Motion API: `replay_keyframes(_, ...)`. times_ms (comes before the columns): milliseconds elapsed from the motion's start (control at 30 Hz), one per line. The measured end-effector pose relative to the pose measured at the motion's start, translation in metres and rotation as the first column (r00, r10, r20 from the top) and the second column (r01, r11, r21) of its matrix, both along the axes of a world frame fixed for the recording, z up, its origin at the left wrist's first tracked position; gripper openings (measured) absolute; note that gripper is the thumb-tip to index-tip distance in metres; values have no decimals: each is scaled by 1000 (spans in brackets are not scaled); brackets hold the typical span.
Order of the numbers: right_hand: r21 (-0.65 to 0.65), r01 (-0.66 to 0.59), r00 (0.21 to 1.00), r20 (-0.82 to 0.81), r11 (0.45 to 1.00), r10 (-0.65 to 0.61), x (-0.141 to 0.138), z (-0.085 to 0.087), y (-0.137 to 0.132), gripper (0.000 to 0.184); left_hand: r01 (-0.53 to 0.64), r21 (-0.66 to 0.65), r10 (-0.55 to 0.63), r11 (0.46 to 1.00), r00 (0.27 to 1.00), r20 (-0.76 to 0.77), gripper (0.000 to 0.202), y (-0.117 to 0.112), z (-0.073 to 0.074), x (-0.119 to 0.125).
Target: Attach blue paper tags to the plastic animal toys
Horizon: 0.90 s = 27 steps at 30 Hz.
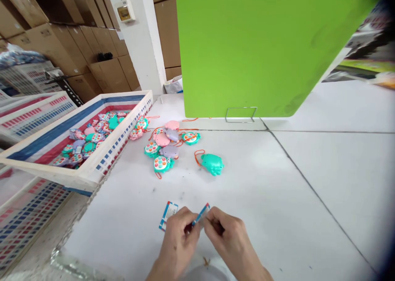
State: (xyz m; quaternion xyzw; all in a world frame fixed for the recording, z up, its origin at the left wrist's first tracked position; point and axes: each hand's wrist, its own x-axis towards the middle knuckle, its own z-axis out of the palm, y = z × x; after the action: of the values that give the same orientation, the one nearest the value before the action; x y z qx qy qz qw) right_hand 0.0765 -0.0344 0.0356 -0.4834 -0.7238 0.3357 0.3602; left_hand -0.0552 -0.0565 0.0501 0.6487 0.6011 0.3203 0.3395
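Both my hands are low in the middle of the head view, above the white table. My left hand (182,238) pinches a small card (202,213) with a blue and red border between thumb and fingers. At the card's right side, the fingers of my right hand (226,231) are closed on it; part of the card is hidden behind them. Another similar card (169,213) lies flat on the table, partly covered by my left hand. Beyond the hands lies a teal animal-shaped toy (212,163) with an orange cord loop.
A loose group of teal, pink and lilac toys (162,140), some with coloured buttons, lies further left. A striped plastic basket (89,178) of similar toys stands beside the table. A large green board (247,50) rises at the back, with a wire stand (240,121) below.
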Motion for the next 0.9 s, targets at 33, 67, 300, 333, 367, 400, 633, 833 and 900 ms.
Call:
replay_keyframes(33, -9, 0, 1000, -8, 1000, 0, 0, 0, -1, 23, -3, -23, 4, 1000, 999, 48, 20, 0, 1, 0)
replay_keyframes(67, -21, 1, 1000, -11, 1000, -1, 0, 0, -1, 23, -5, -39, 9, 999, 996, 90, 20, 0, 2, 0)
replay_keyframes(300, -116, -24, 1000, -22, 993, 21, 1, 1, -4, 21, -5, -150, 47, 989, 959, 278, 18, -2, 6, -3)
replay_keyframes(333, -122, -25, 1000, -21, 992, 22, 1, 1, -4, 20, 2, -166, 50, 986, 950, 307, 19, -2, 6, -3)
replay_keyframes(367, -125, -25, 1000, -17, 992, 23, 1, 1, -4, 19, 7, -180, 54, 984, 942, 332, 19, -2, 6, -4)
replay_keyframes(400, -125, -25, 1000, -13, 992, 24, 1, 1, -5, 19, 11, -193, 59, 981, 933, 355, 20, -1, 6, -4)
replay_keyframes(633, -131, -28, 1000, -15, 991, 26, 1, 4, -3, 20, 2, -234, 90, 972, 919, 383, 22, -1, 5, -3)
replay_keyframes(833, -68, -10, 1000, 7, 998, 11, 0, 8, -3, 22, 5, -35, -2, 999, 997, 78, 22, -5, 0, -2)
replay_keyframes(900, -34, -3, 1000, 30, 999, 4, -1, 9, -3, 22, 18, 74, -12, 997, 997, -82, 23, -8, -4, -1)
